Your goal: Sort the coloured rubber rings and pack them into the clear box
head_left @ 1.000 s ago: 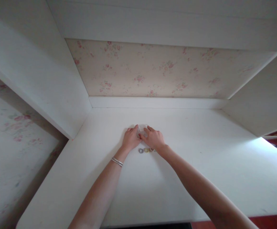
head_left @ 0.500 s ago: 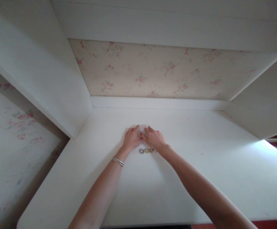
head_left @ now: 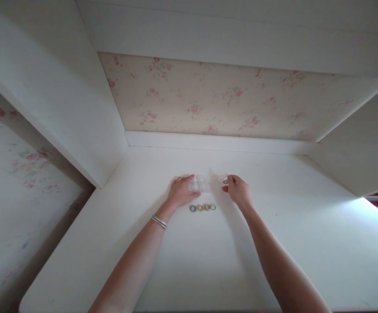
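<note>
A small clear plastic box [head_left: 199,184] lies on the white desk [head_left: 208,261]. My left hand [head_left: 180,192] rests on its left side and holds it down. My right hand [head_left: 237,190] is off to the right of the box, fingers pinched on a thin clear lid [head_left: 218,177] that is hard to make out. Just in front of the box, several small coloured rings [head_left: 203,208] lie in a short row between my two wrists. A silver bracelet [head_left: 160,221] circles my left wrist.
White side panels [head_left: 55,95] wall the desk at left and right, with a white shelf [head_left: 228,39] overhead. Floral wallpaper [head_left: 221,100] covers the back. The desk's front edge runs along the bottom of the view.
My right hand has pulled away from the box to the right, taking the clear lid with it. My left hand has stayed on the box. The rings now show in full.
</note>
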`<state>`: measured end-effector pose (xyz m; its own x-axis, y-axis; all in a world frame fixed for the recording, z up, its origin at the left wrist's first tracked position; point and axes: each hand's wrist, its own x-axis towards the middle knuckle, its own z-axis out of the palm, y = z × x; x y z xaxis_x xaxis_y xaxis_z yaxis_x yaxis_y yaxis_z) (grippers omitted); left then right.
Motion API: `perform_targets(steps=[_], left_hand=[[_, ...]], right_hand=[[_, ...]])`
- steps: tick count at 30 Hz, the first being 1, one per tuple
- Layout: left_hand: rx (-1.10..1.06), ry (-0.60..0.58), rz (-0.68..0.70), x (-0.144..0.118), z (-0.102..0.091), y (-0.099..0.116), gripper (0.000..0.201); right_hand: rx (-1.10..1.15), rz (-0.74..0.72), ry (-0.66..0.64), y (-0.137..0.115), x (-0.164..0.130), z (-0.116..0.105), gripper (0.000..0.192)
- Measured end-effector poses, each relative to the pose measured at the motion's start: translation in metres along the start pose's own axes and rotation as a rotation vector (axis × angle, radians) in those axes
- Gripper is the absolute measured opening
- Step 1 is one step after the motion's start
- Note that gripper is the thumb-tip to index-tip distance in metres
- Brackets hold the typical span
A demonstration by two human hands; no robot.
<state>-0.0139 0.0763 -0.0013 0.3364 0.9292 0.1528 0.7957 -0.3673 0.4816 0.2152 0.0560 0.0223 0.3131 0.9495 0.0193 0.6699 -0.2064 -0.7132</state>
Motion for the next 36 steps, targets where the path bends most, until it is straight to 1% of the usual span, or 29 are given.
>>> perform_targets(steps=[2, 3, 5, 7, 12, 14, 17, 24, 28, 32, 34, 36], left_hand=[[0.023, -0.009, 0.005, -0.001, -0.002, 0.002, 0.073], [0.031, -0.010, 0.011, -0.002, -0.002, 0.002, 0.073], [0.038, -0.008, 0.031, -0.004, -0.004, 0.003, 0.074], [0.039, -0.002, 0.045, -0.006, -0.005, 0.004, 0.073], [0.027, 0.020, 0.065, -0.014, -0.007, 0.005, 0.070], [0.024, 0.024, 0.063, -0.017, -0.008, 0.006, 0.069], [0.018, 0.027, 0.058, -0.019, -0.008, 0.007, 0.069], [-0.019, 0.048, 0.076, -0.021, -0.005, 0.003, 0.068], [-0.068, 0.012, 0.062, -0.020, -0.005, 0.000, 0.071], [-0.194, -0.035, 0.070, -0.023, -0.011, -0.003, 0.072], [-0.263, -0.022, 0.079, -0.029, -0.016, -0.005, 0.065], [-0.300, 0.040, 0.091, -0.038, -0.022, -0.006, 0.049]], right_hand=[[0.169, 0.078, 0.074, 0.018, -0.005, 0.001, 0.038], [0.209, 0.103, 0.106, 0.025, -0.008, 0.002, 0.038], [0.218, 0.123, 0.132, 0.035, -0.014, 0.003, 0.040], [0.173, 0.112, 0.125, 0.039, -0.017, 0.000, 0.041], [-0.013, 0.006, 0.108, 0.041, -0.019, -0.012, 0.037], [-0.056, -0.035, 0.129, 0.043, -0.020, -0.013, 0.037], [-0.084, -0.058, 0.163, 0.047, -0.019, -0.013, 0.037], [-0.016, -0.041, 0.188, 0.049, -0.018, -0.011, 0.038], [0.058, 0.014, 0.206, 0.048, -0.018, -0.010, 0.044], [0.088, 0.006, 0.252, 0.050, -0.016, -0.007, 0.047], [0.088, -0.002, 0.265, 0.052, -0.014, -0.006, 0.048], [0.092, -0.009, 0.269, 0.053, -0.013, -0.004, 0.047]])
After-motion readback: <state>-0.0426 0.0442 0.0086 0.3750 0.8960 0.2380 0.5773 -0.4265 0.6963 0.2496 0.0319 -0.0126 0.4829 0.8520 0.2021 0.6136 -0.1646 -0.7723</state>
